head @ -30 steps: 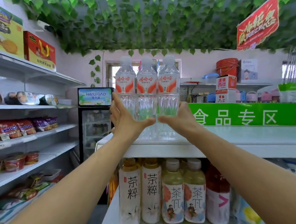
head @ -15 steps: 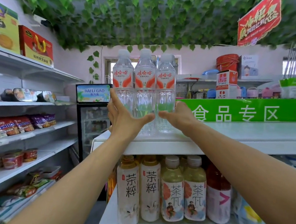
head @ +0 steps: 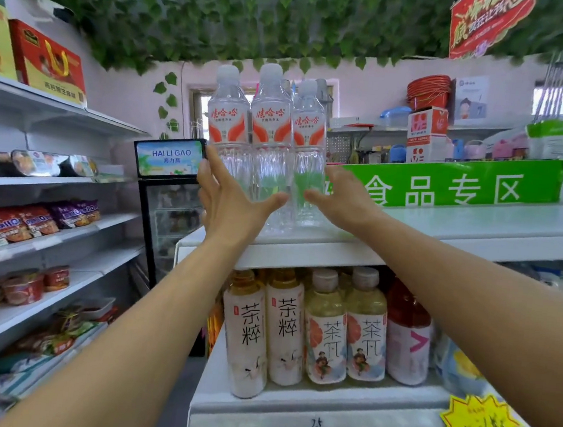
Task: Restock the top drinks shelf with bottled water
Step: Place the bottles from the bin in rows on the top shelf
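Note:
Three clear water bottles with red-and-white labels, left (head: 228,122), middle (head: 270,126) and right (head: 310,131), stand upright side by side at the front left corner of the white top shelf (head: 303,253). My left hand (head: 231,205) presses against the left bottle's side, its thumb reaching across the front of the middle one. My right hand (head: 341,198) is flat against the right bottle's side, so the group is squeezed between both hands. More bottle caps show just behind the three.
On the shelf below stand tea bottles (head: 264,328) and a red drink (head: 408,332). A green sign (head: 447,188) runs along the back of the top shelf. A small fridge (head: 167,202) stands to the left, beside snack shelves (head: 31,223).
Both hands keep the three bottles clasped at the shelf's front corner. The group has shifted slightly on the shelf and the view has moved a little.

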